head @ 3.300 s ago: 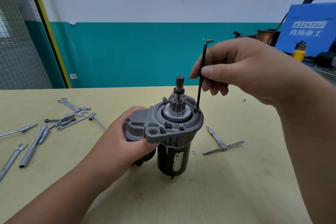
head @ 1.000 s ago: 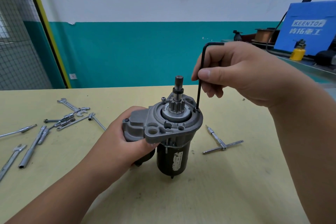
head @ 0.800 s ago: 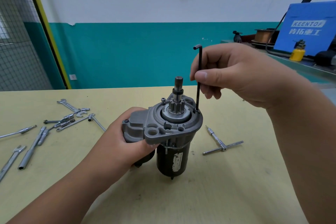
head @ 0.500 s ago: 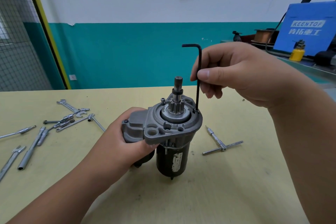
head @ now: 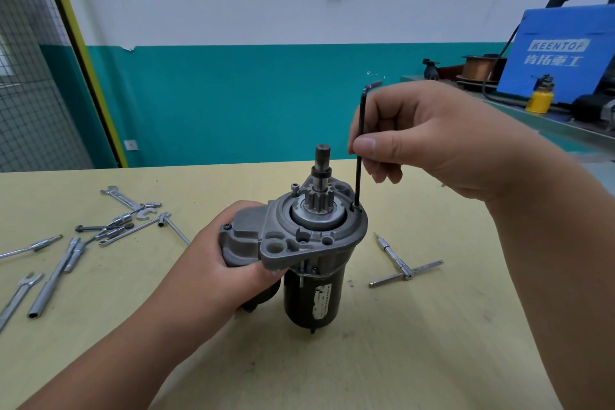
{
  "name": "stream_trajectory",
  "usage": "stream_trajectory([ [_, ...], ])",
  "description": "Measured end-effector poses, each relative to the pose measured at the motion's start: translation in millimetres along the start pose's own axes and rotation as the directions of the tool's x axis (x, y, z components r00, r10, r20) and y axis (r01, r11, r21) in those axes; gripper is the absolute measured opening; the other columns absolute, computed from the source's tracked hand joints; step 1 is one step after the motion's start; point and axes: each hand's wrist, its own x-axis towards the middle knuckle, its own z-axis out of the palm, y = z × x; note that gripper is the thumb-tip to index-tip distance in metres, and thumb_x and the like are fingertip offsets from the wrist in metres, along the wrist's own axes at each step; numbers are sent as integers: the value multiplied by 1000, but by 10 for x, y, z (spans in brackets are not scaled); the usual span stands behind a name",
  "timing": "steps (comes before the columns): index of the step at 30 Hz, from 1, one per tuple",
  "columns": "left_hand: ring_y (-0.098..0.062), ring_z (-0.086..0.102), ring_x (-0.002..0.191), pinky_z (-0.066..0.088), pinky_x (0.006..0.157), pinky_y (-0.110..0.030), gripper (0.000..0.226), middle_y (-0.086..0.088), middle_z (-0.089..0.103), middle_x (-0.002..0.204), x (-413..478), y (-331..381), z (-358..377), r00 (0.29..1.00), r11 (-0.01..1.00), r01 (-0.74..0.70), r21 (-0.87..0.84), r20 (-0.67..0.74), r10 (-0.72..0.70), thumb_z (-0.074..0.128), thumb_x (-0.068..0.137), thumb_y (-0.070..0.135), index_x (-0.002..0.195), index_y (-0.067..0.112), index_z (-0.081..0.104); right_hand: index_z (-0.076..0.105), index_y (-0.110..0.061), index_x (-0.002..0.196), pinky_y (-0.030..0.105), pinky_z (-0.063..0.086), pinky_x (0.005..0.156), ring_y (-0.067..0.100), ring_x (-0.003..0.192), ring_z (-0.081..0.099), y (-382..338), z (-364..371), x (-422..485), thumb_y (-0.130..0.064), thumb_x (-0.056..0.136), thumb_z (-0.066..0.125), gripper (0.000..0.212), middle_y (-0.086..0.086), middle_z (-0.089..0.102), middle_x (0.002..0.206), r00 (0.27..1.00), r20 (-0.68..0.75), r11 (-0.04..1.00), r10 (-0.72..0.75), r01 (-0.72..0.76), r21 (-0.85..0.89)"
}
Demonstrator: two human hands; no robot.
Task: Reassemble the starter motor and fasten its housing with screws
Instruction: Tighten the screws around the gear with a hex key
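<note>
Surface: you worked at a pale yellow table [head: 416, 353], its top scuffed and marked.
Standing on it: the starter motor [head: 311, 293] stood upright near the middle, black body down.
Right of the motor: a T-handle driver [head: 404, 271] lay flat, apart from the motor.
Left side: you had a scatter of wrenches and sockets [head: 126, 220], several crossing or touching one another.
Left edge: a tubular socket wrench [head: 50, 283] and an open-end spanner [head: 18, 294] lay near each other, both angled toward you.
</note>
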Motion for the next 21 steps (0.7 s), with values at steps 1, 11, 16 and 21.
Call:
stream_trajectory([
  [1,1,70,106,57,75,-16,47,16,76,113,-3,-2,-4,1000,1000,3,-3,-1,-3,79,67,63,111,57,66,71,-3,96,30,54,60,19,67,67,0,-1,1,-25,88,70,23,4,71,73,1000,0,1000,5,-5,-4],
  [11,-4,72,104,54,80,-23,49,13,77,112,-4,5,5,1000,1000,18,-18,-9,-18,79,65,64,111,52,68,83,-27,93,28,51,59,20,69,66,10,7,20,-21,94,61,23,5,72,73,999,34,999,5,-6,37],
  [16,-2,71,105,52,84,-23,51,14,77,114,2,12,11,1000,1000,25,-18,-9,-25,80,65,65,112,53,67,82,-26,95,28,51,59,20,69,66,7,9,20,-21,94,61,22,5,72,74,999,36,999,10,-11,41],
  [21,-4,72,103,52,82,-26,55,12,77,113,-7,17,2,1000,999,23,-25,-8,-23,82,64,69,113,52,67,75,-15,96,29,54,59,21,69,67,-9,9,2,-25,88,67,14,5,71,75,1000,14,999,0,0,40],
])
